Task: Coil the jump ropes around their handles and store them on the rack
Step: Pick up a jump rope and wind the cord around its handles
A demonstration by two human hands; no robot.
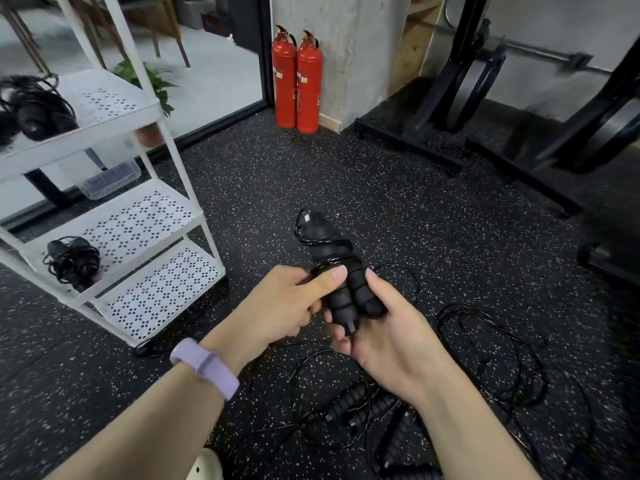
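Note:
I hold a pair of black ribbed jump rope handles (337, 271) side by side above the floor, with thin black rope wound around their upper part. My right hand (384, 329) grips the lower ends from beneath. My left hand (294, 301) pinches the handles and the rope turns with its thumb on top. The white rack (138, 216) stands at the left. One coiled rope (34, 105) lies on its upper shelf and another coiled rope (72, 261) on its middle shelf. More loose ropes with handles (367, 407) lie tangled on the floor below my hands.
Two red fire extinguishers (298, 81) stand against a concrete pillar ahead. A black weight rack (485, 109) with plates fills the right side. A clear plastic box (110, 180) sits behind the white rack. The floor is black speckled rubber.

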